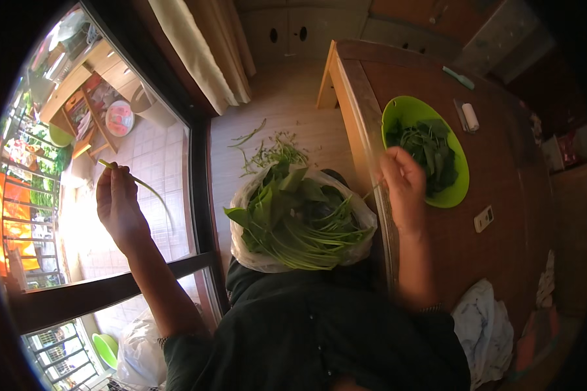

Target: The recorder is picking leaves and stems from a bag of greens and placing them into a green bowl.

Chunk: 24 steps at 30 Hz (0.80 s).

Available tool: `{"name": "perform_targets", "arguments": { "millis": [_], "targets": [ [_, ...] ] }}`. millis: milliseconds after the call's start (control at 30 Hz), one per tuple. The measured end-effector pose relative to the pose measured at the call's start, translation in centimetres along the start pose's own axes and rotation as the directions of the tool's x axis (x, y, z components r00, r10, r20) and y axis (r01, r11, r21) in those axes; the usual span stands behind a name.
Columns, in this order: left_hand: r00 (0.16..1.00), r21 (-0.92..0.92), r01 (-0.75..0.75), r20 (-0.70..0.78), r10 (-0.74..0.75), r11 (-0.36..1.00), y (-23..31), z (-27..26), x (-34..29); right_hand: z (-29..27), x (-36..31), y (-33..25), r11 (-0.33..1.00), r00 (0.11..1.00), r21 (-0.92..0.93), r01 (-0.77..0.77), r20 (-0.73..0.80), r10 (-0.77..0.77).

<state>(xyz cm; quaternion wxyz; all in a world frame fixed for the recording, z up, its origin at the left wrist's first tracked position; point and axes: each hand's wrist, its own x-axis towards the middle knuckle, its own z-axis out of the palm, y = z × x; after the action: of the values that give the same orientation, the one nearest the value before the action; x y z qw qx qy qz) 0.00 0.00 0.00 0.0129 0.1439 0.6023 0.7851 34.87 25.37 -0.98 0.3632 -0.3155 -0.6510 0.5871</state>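
My left hand [119,199] is raised in front of the glass door, its fingers pinching a long thin green stem [151,188] that curves down to the right. On my lap rests a white plastic bag [249,260], filled with leafy greens [293,218] whose stalks point to the right. Near the table edge, my right hand [404,186] is closed beside the bright green basin [460,189]. A thin stem piece [372,191] shows at its fingers, slightly blurred. Inside the basin lie picked dark green leaves [430,153].
Stem scraps [277,151] lie on the floor beyond the bag. The brown wooden table [430,241] on my right bears a small white device [483,219], a white cylinder [470,117] and a crumpled cloth [482,329]. A dark door frame [205,189] stands at left.
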Motion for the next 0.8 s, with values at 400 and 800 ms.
{"name": "perform_targets", "arguments": {
  "millis": [400,800],
  "targets": [
    [0.896,-0.319,0.409,0.318,-0.310,0.855,0.2,5.4,-5.2,8.0,10.9,-5.1,0.887,0.899,-0.190,0.421,0.221,-0.379],
    [0.891,-0.294,0.430,0.292,-0.348,0.854,-1.3,7.1,-6.1,7.8,3.3,-1.0,0.922,0.802,-0.368,0.124,0.584,0.125]
  ]
}}
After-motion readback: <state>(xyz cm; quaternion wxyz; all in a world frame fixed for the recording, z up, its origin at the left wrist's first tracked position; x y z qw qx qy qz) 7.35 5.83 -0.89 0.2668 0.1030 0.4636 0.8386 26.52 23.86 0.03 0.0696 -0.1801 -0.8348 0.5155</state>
